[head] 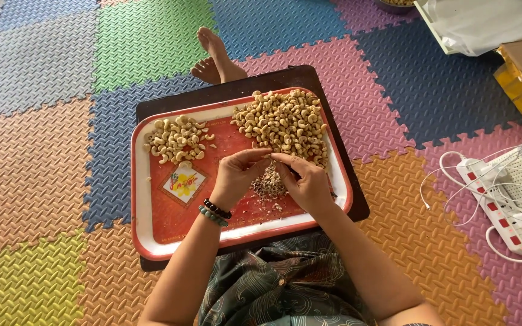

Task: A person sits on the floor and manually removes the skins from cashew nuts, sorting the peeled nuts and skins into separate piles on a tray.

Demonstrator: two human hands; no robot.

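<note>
Over the tray's middle, left hand and right hand pinch 1 cashew between fingertips; a slip could drop it into the skins.

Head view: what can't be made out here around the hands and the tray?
- What the left hand and right hand pinch between them: too small, covered by the fingers.
- Near part of the red tray: hidden by the forearms.
- Dark board under the tray: mostly covered by it.
- Bowl at the top edge: cut off.
- Power strip: runs off the right edge.
</note>
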